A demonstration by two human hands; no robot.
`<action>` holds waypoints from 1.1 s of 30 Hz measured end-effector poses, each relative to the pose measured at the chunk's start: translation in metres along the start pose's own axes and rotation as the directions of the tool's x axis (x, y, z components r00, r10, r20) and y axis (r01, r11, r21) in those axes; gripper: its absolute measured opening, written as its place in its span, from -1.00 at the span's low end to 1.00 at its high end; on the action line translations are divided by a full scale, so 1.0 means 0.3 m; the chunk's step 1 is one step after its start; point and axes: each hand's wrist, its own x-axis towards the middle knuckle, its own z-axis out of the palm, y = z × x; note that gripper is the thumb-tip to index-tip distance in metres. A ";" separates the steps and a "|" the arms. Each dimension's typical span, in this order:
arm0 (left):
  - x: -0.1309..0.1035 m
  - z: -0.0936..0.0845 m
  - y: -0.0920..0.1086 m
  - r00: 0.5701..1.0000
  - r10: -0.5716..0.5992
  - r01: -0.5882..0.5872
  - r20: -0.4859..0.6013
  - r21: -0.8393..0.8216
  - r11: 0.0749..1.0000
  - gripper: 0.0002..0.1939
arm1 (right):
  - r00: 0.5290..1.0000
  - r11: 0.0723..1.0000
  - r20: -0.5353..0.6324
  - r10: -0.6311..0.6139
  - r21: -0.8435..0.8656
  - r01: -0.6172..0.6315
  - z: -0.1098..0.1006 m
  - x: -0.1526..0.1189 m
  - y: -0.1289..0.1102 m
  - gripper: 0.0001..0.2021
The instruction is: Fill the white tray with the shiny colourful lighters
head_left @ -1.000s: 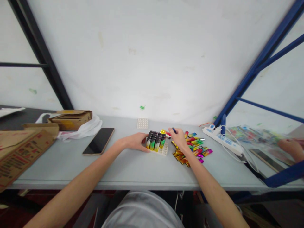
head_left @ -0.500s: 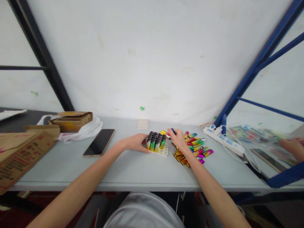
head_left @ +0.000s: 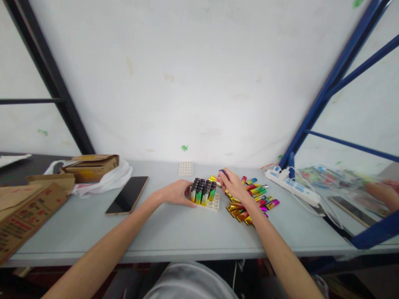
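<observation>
A white tray with round holes stands on the table, partly filled with upright lighters that have black tops and shiny green-yellow bodies. Its right-hand holes are bare. Curled round the tray's left side is my left hand, thumb at the front corner and fingers at the back. My right hand, closed on a lighter with a blue end, is just right of the tray; most of that lighter is hidden by the fingers. Under and beside my right forearm lies a loose pile of shiny coloured lighters.
A second white holed tray lies near the wall. A phone, cardboard boxes and a white plastic bag are on the left. To the right are a power strip, a blue frame and another person's hand.
The view has tilted up slightly, so the table sits lower. My right hand has shifted a little left with the lighter, closer to the tray. My left hand keeps its place at the tray.
</observation>
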 end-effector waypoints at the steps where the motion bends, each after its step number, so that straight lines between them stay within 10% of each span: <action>1: 0.000 -0.001 0.001 1.000 0.000 0.000 -0.002 0.008 1.000 -0.47 | 0.999 0.999 0.033 -0.036 -0.005 0.036 -0.008 -0.001 -0.008 -0.58; 5: 0.003 -0.002 -0.005 0.998 -0.041 0.043 -0.041 0.063 0.997 -0.46 | 0.978 0.973 0.039 -0.205 -0.097 0.207 -0.035 -0.003 -0.044 -0.57; 14: 0.018 0.015 -0.034 0.992 -0.052 0.055 -0.118 0.021 0.998 -0.49 | 0.961 0.992 0.251 -0.120 -0.011 0.127 -0.045 -0.023 -0.029 -0.67; 33: 0.022 0.021 -0.073 0.995 -0.032 0.031 -0.099 -0.018 0.999 -0.44 | 0.940 0.954 0.282 -0.192 -0.170 0.245 0.030 0.000 -0.010 -0.62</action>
